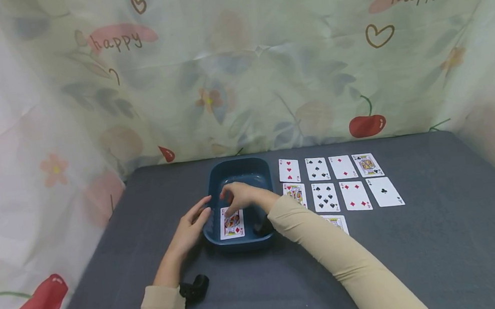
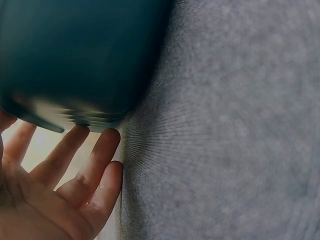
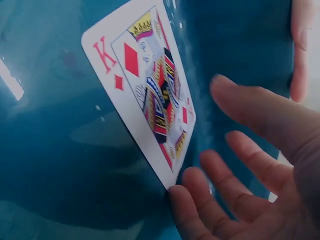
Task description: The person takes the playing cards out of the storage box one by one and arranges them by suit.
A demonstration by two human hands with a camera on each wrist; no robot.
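A king of diamonds (image 1: 231, 225) lies face up inside a deep blue tray (image 1: 242, 245). My right hand (image 1: 240, 197) reaches into the tray over the card's far end. In the right wrist view, a fingertip of the right hand (image 3: 250, 195) meets a corner of the king of diamonds (image 3: 150, 85), and the thumb stands apart from it. Outside the tray, my left hand (image 1: 187, 231) is at its left wall, thumb and fingers spread. The left wrist view shows fingertips of the left hand (image 2: 65, 190) against the tray (image 2: 80, 55).
Right of the tray, face-up cards lie in rows: a three of hearts (image 1: 289, 171), king of hearts (image 1: 298, 190), king of clubs (image 1: 368, 165), ace of clubs (image 1: 385, 192) and several others. My right sleeve partly covers another picture card (image 1: 338, 221). Patterned cloth (image 1: 246, 99) hangs behind.
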